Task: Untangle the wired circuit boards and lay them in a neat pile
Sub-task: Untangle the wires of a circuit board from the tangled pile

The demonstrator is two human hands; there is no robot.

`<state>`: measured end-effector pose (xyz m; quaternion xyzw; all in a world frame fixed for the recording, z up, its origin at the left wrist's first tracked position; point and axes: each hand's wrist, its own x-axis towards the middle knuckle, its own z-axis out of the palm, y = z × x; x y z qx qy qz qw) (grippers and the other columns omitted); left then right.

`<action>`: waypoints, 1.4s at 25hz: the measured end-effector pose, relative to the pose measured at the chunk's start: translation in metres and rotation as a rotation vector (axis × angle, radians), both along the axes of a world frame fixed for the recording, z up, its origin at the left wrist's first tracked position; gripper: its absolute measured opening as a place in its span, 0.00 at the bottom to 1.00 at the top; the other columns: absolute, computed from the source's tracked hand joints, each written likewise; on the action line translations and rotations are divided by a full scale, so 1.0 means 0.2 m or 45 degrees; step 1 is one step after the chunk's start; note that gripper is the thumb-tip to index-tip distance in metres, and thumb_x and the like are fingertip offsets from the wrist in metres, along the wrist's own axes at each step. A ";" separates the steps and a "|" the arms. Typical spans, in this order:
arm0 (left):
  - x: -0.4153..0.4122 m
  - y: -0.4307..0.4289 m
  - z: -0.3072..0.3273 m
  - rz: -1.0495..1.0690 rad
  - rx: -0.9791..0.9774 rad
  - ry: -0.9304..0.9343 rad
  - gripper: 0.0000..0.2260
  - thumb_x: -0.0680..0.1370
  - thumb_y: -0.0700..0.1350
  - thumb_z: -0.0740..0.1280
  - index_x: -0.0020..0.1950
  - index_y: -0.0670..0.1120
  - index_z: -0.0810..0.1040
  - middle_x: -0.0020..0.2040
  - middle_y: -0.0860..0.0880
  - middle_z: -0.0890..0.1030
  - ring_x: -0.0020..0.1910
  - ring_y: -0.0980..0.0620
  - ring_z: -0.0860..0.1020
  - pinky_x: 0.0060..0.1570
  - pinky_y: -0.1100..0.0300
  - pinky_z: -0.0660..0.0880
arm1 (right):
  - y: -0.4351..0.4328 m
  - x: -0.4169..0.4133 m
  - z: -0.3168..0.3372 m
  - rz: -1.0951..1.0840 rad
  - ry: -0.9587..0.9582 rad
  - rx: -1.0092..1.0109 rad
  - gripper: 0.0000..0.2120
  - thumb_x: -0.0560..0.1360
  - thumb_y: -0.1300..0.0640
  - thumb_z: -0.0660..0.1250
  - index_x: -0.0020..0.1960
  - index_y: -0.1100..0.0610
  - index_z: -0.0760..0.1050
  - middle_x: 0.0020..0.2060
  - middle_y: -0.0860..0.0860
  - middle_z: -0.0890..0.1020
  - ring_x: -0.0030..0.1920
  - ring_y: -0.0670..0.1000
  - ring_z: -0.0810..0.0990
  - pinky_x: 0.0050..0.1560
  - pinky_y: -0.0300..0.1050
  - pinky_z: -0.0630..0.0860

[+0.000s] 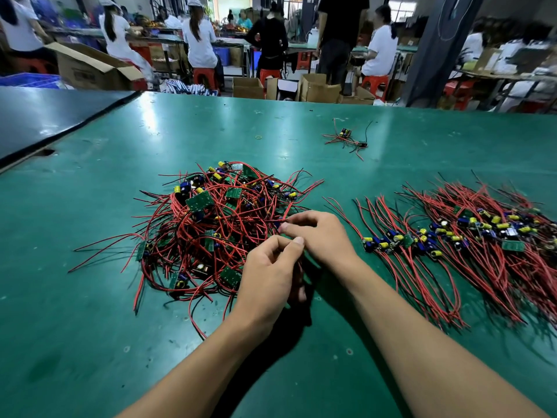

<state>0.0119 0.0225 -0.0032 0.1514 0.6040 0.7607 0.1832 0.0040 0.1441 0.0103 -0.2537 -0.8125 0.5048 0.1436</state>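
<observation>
Boards with red and black wires sit in three groups on the green table (90, 327). Largest is the tangle (211, 224), a knotted heap at centre-left with green boards, blue and yellow parts and wire ends poking out all round. To its right, apart from it, is the pile (470, 236): boards in rough rows, wires fanned out straight towards the near and far edges. Both hands meet at the tangle's near right edge. The left hand (268, 279) is curled round a few red wires; the right hand (319, 236), touching it just above, pinches wires with bent fingers. A small cluster (345, 138) of wired boards lies well apart, farther back. A yellow band (258, 136) lies to its left.
</observation>
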 end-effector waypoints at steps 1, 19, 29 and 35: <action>0.00 0.00 0.00 -0.019 -0.005 -0.011 0.10 0.80 0.43 0.66 0.41 0.39 0.74 0.24 0.47 0.73 0.17 0.51 0.70 0.19 0.65 0.67 | 0.02 0.02 0.02 -0.021 0.052 -0.028 0.06 0.72 0.53 0.76 0.39 0.49 0.80 0.41 0.47 0.85 0.50 0.52 0.83 0.64 0.58 0.73; 0.03 -0.01 0.03 -0.148 0.033 -0.001 0.07 0.79 0.45 0.67 0.52 0.47 0.84 0.40 0.47 0.84 0.27 0.45 0.79 0.23 0.60 0.74 | 0.11 0.39 0.03 0.172 0.378 -1.163 0.13 0.64 0.58 0.75 0.49 0.57 0.83 0.42 0.55 0.84 0.34 0.47 0.81 0.34 0.38 0.79; 0.01 -0.02 0.01 -0.077 -0.149 0.216 0.08 0.79 0.48 0.67 0.46 0.47 0.84 0.36 0.46 0.82 0.34 0.50 0.77 0.34 0.53 0.73 | 0.10 0.42 0.02 0.372 0.232 -0.525 0.09 0.67 0.50 0.77 0.43 0.50 0.81 0.37 0.49 0.81 0.35 0.45 0.77 0.32 0.35 0.72; 0.05 -0.02 0.03 -0.327 -0.233 0.378 0.11 0.81 0.43 0.65 0.42 0.44 0.84 0.27 0.55 0.79 0.26 0.61 0.74 0.28 0.66 0.70 | 0.08 0.43 0.01 0.436 0.278 -0.548 0.09 0.74 0.57 0.74 0.54 0.53 0.85 0.34 0.45 0.83 0.28 0.40 0.77 0.28 0.29 0.70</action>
